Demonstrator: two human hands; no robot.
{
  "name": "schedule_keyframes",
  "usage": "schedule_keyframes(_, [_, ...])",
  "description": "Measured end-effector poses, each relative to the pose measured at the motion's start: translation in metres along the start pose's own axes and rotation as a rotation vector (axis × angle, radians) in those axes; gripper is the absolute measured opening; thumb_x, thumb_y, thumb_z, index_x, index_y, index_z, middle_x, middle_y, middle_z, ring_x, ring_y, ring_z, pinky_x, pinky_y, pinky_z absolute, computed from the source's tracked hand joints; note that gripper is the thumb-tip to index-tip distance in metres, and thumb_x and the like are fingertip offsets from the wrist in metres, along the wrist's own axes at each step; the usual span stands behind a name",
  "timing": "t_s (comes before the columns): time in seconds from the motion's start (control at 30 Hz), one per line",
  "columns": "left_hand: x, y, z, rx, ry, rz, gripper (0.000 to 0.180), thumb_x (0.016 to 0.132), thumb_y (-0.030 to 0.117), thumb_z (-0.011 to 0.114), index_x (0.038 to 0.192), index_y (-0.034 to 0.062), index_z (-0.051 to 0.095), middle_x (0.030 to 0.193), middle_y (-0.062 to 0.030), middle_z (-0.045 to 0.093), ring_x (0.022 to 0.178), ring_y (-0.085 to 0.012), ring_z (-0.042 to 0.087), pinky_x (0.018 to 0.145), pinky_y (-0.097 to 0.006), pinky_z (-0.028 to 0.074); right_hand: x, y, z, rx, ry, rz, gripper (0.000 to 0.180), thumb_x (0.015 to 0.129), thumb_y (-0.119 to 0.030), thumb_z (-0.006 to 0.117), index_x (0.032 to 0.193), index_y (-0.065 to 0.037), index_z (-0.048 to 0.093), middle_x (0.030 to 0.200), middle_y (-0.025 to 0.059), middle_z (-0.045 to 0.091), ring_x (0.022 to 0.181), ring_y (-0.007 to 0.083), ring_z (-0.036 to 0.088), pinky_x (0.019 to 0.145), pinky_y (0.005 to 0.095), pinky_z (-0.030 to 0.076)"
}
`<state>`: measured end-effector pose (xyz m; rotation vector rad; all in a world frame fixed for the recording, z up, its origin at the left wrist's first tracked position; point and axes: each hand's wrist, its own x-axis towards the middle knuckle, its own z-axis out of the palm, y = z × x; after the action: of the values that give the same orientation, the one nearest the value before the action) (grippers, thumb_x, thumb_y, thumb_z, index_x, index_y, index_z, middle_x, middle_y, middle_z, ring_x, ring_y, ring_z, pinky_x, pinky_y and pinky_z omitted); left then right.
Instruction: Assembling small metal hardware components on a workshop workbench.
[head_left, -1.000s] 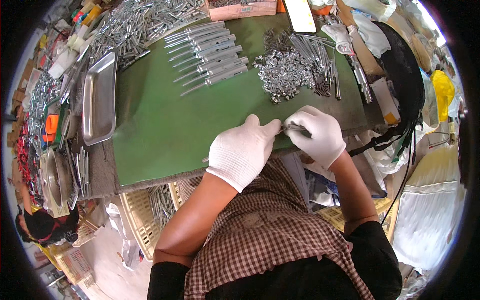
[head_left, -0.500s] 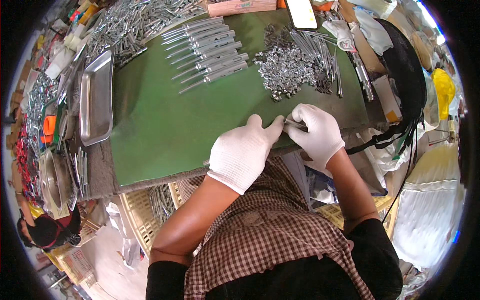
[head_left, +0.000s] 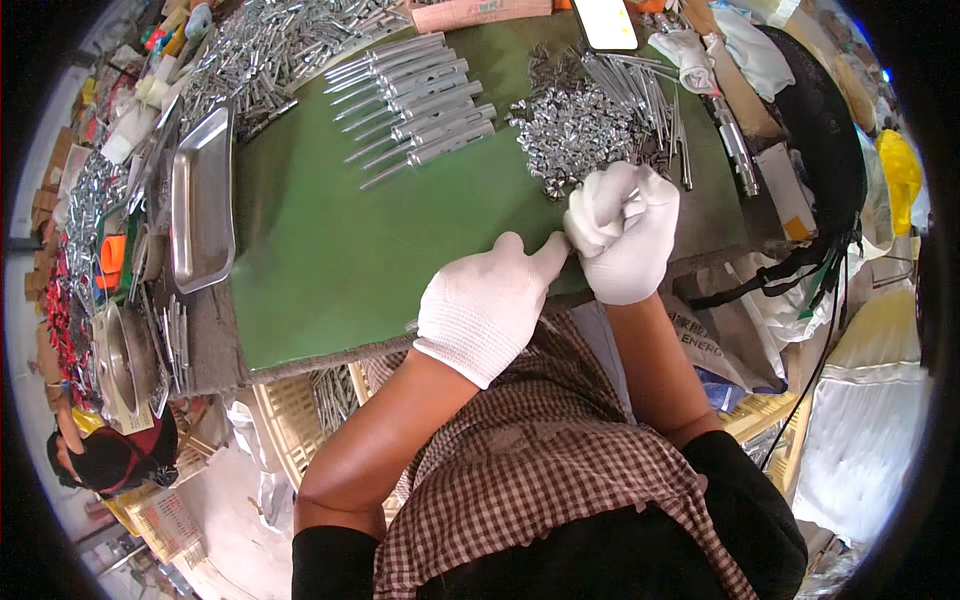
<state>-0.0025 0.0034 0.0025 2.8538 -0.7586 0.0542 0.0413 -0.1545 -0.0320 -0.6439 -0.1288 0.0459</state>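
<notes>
White knit gloves cover both of my hands. My left hand (head_left: 488, 308) is closed over the near edge of the green work mat (head_left: 330, 270). A metal rod (head_left: 411, 326) lies under its palm, with only a short end showing by the wrist; the rest is hidden. Farther right, my right hand (head_left: 628, 240) has curled fingers at the near side of a pile of small silver metal fittings (head_left: 570, 130). Something small may be pinched in it, but I cannot make it out. Several finished-looking metal tubes with thin pointed shafts (head_left: 425, 105) lie in a row at the back.
Long thin rods (head_left: 640, 95) lie behind the fittings. A steel tray (head_left: 203, 200) stands at the left, near a large heap of metal tubes (head_left: 280, 50). A phone (head_left: 606, 25) lies at the back; a black mesh bag (head_left: 820, 130) with a strap hangs at the right.
My right hand has left the left hand's fingertips and moved away from me toward the fittings, turning as it went. The left hand has stayed almost in place.
</notes>
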Motion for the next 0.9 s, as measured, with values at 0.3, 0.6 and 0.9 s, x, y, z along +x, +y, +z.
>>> schedule_keyframes(0.3, [0.017, 0.019, 0.004, 0.262, 0.037, 0.081, 0.013, 0.090, 0.023, 0.061, 0.088, 0.0108, 0.057, 0.073, -0.0061, 0.058, 0.058, -0.0234, 0.065, 0.051, -0.035, 0.053, -0.013, 0.002, -0.002, -0.397, 0.104, -0.221, 0.056, 0.096, -0.042, 0.041, 0.055, -0.004, 0.046, 0.051, -0.0007, 0.032, 0.046, 0.0127, 0.030, 0.046, 0.0303, 0.019])
schedule_keyframes(0.6, [-0.154, -0.053, -0.037, 0.059, 0.019, -0.513, 0.030, 0.083, 0.020, 0.068, 0.111, 0.0094, 0.068, 0.092, -0.0100, 0.068, 0.078, -0.0268, 0.067, 0.072, -0.039, 0.054, -0.011, -0.003, -0.016, -0.198, 0.111, -0.034, 0.025, 0.094, -0.022, 0.048, 0.084, -0.001, 0.057, 0.060, -0.0022, 0.041, 0.049, 0.0068, 0.033, 0.044, 0.0240, 0.026])
schedule_keyframes(0.9, [-0.067, -0.067, -0.027, 0.020, 0.387, -0.160, 0.023, 0.083, 0.014, 0.067, 0.106, 0.0083, 0.069, 0.100, -0.0101, 0.065, 0.092, -0.0300, 0.064, 0.082, -0.042, 0.050, -0.009, -0.001, 0.004, -0.445, 0.038, -0.022, 0.040, 0.097, -0.025, 0.048, 0.125, 0.002, 0.055, 0.079, 0.0042, 0.062, 0.049, 0.0062, 0.047, 0.044, 0.0203, 0.039])
